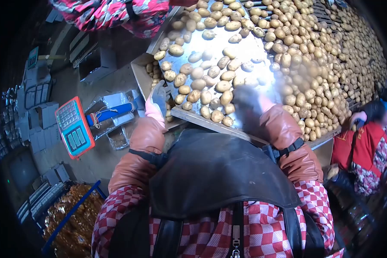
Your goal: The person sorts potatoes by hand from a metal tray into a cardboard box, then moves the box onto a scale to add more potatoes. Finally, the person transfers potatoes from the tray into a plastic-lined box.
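My left hand (158,99), in a grey and pink glove, is at the near left corner of the metal sorting tray (219,41), beside a cardboard box (141,71) with potatoes in it. Its fingers look stretched out, and I see nothing held in them. Over the tray's near right part, my right hand (253,103) is smeared by motion, so its fingers and anything in them cannot be made out. Loose potatoes (222,86) lie scattered on the shiny tray, several of them close to my right hand. A raised edge (210,122) runs along the tray's near side.
A big heap of potatoes (327,56) spreads over slats on the right. To the left stands an orange-framed scale display (75,127) near open cartons (96,64). Another person's patterned sleeve (116,15) shows at top left; a person in red (367,146) is at right.
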`<state>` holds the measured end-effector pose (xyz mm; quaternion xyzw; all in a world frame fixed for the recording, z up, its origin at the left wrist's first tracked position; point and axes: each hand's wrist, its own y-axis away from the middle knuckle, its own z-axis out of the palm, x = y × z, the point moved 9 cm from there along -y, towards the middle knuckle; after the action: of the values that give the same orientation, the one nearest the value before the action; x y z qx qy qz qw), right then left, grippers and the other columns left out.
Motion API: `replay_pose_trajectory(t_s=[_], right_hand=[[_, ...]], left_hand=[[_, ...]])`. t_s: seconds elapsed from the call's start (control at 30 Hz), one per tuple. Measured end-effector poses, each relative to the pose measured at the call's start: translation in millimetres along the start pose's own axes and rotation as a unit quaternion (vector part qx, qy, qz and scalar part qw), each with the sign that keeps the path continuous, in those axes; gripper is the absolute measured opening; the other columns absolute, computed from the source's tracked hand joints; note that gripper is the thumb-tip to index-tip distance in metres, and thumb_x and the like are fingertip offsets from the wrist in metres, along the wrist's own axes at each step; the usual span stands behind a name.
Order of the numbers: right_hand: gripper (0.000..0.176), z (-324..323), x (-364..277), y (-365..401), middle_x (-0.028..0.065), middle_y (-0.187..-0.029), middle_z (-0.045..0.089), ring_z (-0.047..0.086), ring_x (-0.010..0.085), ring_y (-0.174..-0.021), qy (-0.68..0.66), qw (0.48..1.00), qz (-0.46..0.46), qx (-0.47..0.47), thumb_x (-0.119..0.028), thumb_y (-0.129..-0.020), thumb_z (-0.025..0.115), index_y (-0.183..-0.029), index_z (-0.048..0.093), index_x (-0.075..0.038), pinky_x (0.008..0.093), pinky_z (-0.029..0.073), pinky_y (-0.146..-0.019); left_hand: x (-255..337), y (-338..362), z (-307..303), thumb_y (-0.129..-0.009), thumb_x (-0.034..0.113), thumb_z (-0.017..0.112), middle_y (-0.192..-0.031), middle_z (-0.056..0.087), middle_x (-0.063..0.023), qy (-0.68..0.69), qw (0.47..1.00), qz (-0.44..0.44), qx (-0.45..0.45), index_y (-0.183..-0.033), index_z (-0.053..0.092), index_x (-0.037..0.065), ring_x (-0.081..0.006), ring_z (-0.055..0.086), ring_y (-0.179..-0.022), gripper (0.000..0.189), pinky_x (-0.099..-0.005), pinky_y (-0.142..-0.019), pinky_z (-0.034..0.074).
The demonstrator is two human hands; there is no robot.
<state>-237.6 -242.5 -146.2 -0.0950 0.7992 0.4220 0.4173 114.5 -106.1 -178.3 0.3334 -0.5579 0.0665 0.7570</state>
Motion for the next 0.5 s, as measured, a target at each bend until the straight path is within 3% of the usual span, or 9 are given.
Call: replay_pose_trajectory(t_s=[0.1,0.17,0.2,0.27,0.33,0.37,0.43,0.47,0.5], right_hand=[[0.034,-55.2,-8.8,-22.0,0.009,-0.109,0.067,0.061,0.0157,-0.093,-0.174,0.977,-0.032,0.116,-0.011,-0.093,0.06,-0.127,0.059,-0.006,0.0295,0.05,-0.082],[0.032,-70.5,5.0,-38.7,0.0063,-0.108,0.066,0.059,0.0127,-0.09,-0.288,0.941,-0.059,0.165,-0.002,-0.095,0.055,-0.126,0.06,-0.007,0.0274,0.05,-0.08],[0.039,-61.9,12.4,-47.9,0.0104,-0.113,0.064,0.058,0.0201,-0.099,-0.202,0.965,-0.004,0.168,-0.01,-0.091,0.06,-0.13,0.056,-0.01,0.0328,0.048,-0.086],[0.05,-41.6,-24.8,-38.6,0.0149,-0.12,0.062,0.057,0.029,-0.111,0.056,0.985,0.044,0.156,-0.019,-0.087,0.064,-0.135,0.052,-0.015,0.0381,0.046,-0.096],[0.055,-19.9,-111.2,-5.2,0.0159,-0.123,0.062,0.057,0.0321,-0.118,0.412,0.898,0.03,0.147,-0.021,-0.086,0.065,-0.138,0.051,-0.017,0.038,0.043,-0.102],[0.051,-8.1,-82.0,-18.1,0.0156,-0.124,0.061,0.057,0.0309,-0.117,0.39,0.913,0.023,0.115,-0.019,-0.088,0.061,-0.138,0.051,-0.014,0.0373,0.045,-0.1],[0.044,9.2,-2.3,-47.5,0.0151,-0.126,0.059,0.057,0.0284,-0.116,0.003,0.999,-0.003,0.035,-0.014,-0.093,0.054,-0.137,0.05,-0.009,0.0359,0.047,-0.096],[0.04,4.8,20.9,-52.3,0.0148,-0.127,0.058,0.057,0.0272,-0.115,-0.212,0.977,0.0,0.032,-0.011,-0.096,0.051,-0.136,0.05,-0.006,0.0351,0.048,-0.094],[0.038,-2.5,32.3,-48.7,0.0168,-0.126,0.057,0.057,0.0291,-0.112,-0.287,0.956,-0.029,0.06,-0.013,-0.097,0.049,-0.135,0.05,-0.006,0.0351,0.049,-0.092]], left_hand=[[-14.9,3.6,-26.0,-0.099,0.018,0.053,-0.123,0.062,-0.0165,0.006,0.998,-0.015,0.053,-0.137,0.052,0.005,-0.0253,0.061,-0.108,0.041,-0.0369,-0.095,0.045],[-29.2,-6.7,-37.2,-0.099,0.02,0.05,-0.124,0.062,-0.0169,0.115,0.993,-0.022,0.029,-0.138,0.052,0.005,-0.0258,0.06,-0.11,0.042,-0.0374,-0.096,0.044],[-3.3,6.1,-15.9,-0.1,0.019,0.047,-0.124,0.062,-0.0157,0.025,0.999,0.027,0.036,-0.137,0.053,0.003,-0.0247,0.059,-0.112,0.041,-0.0366,-0.097,0.044],[-1.6,1.6,10.8,-0.1,0.017,0.044,-0.123,0.063,-0.0119,0.144,0.99,0.009,-0.002,-0.132,0.056,0.0,-0.0212,0.059,-0.111,0.038,-0.0334,-0.099,0.042],[-45.4,-33.9,23.8,-0.098,0.019,0.049,-0.122,0.064,-0.0088,0.181,0.981,-0.057,-0.039,-0.125,0.062,-0.001,-0.0189,0.059,-0.112,0.036,-0.0327,-0.102,0.041],[-3.0,-2.4,61.3,-0.095,0.019,0.056,-0.121,0.064,-0.0075,0.207,0.976,-0.053,-0.03,-0.121,0.065,0.002,-0.0172,0.057,-0.114,0.032,-0.0327,-0.103,0.041],[4.6,24.2,117.4,-0.092,0.01,0.057,-0.125,0.063,-0.0121,0.089,0.983,-0.082,-0.141,-0.128,0.059,0.005,-0.0262,0.056,-0.118,0.037,-0.0385,-0.106,0.041],[38.8,34.1,140.6,-0.089,0.006,0.057,-0.128,0.061,-0.0118,-0.173,0.95,0.115,-0.232,-0.129,0.059,0.009,-0.028,0.053,-0.123,0.04,-0.0389,-0.108,0.038],[50.4,57.3,166.8,-0.086,0.003,0.058,-0.13,0.06,-0.0115,-0.415,0.807,0.296,-0.298,-0.13,0.058,0.012,-0.0297,0.05,-0.128,0.045,-0.0393,-0.11,0.036]])
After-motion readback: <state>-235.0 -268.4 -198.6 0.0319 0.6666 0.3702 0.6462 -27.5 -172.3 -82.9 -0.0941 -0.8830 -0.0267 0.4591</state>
